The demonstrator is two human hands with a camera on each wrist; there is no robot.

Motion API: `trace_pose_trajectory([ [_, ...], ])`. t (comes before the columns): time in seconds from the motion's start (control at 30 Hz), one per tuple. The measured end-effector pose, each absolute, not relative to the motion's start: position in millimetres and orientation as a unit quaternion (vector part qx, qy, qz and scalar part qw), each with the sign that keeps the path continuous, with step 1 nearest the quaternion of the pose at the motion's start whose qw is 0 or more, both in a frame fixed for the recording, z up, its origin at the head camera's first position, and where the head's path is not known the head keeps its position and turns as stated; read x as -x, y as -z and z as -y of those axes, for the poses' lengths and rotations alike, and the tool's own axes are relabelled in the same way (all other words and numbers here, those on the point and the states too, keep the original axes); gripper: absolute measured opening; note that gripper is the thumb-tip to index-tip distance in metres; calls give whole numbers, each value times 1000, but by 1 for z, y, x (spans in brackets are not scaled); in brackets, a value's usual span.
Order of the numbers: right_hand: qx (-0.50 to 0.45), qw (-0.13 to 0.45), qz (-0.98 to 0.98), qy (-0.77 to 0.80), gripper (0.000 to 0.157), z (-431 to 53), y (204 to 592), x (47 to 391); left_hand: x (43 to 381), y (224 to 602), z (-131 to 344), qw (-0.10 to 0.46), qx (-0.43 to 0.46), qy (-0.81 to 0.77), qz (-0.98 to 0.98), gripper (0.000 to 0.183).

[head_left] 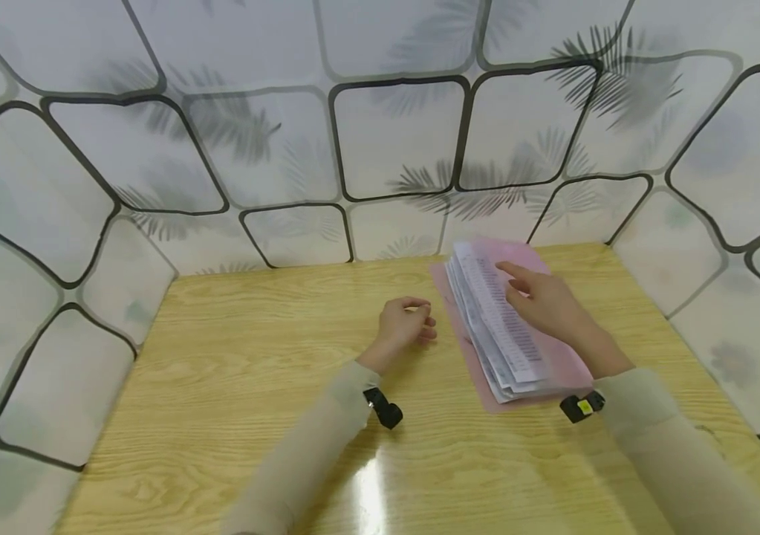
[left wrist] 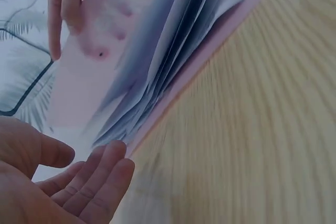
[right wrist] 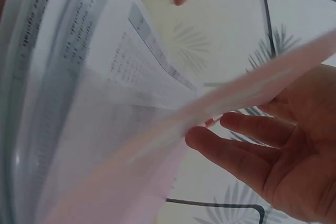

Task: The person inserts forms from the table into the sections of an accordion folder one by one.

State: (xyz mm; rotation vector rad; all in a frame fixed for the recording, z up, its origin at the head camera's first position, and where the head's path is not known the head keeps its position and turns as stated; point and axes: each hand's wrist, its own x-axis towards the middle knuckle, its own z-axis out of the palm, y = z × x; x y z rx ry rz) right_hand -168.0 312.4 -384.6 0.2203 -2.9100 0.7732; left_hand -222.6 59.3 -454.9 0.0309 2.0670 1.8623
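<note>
A pink translucent folder (head_left: 562, 355) lies on the right part of the table, full of printed sheets (head_left: 496, 319) in clear sleeves. My right hand (head_left: 543, 301) is over its upper right part, index finger extended. In the right wrist view the pink cover (right wrist: 157, 135) stands raised, and the thumb and fingers of that hand touch it. Dark pink fingertip spots show through the cover (left wrist: 71, 93) in the left wrist view. My left hand (head_left: 406, 323), fingers loosely bent and holding nothing, is just left of the folder's left edge.
The wood-grain table (head_left: 239, 386) reaches a patterned wall covering (head_left: 400, 141) at the back, with more of it on both sides. Each wrist carries a small black camera, one on the left (head_left: 385, 409) and one on the right (head_left: 582, 406).
</note>
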Motion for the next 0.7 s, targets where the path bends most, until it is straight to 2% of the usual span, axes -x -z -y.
trace_pose_trajectory([
  [0.17, -59, 81, 962, -253, 51, -300, 400, 168, 230, 448, -30, 109, -65, -591, -797, 34],
  [0.37, -49, 97, 964, -241, 45, -285, 415, 166, 241, 444, 4, 11, -113, -459, -881, 42],
  [0.6, -34, 42, 967, -248, 46, -271, 428, 163, 254, 437, 42, -74, -174, -302, -934, 53],
  [0.7, -33, 36, 972, -228, 46, -266, 432, 161, 258, 431, 53, -87, -183, -244, -948, 58],
])
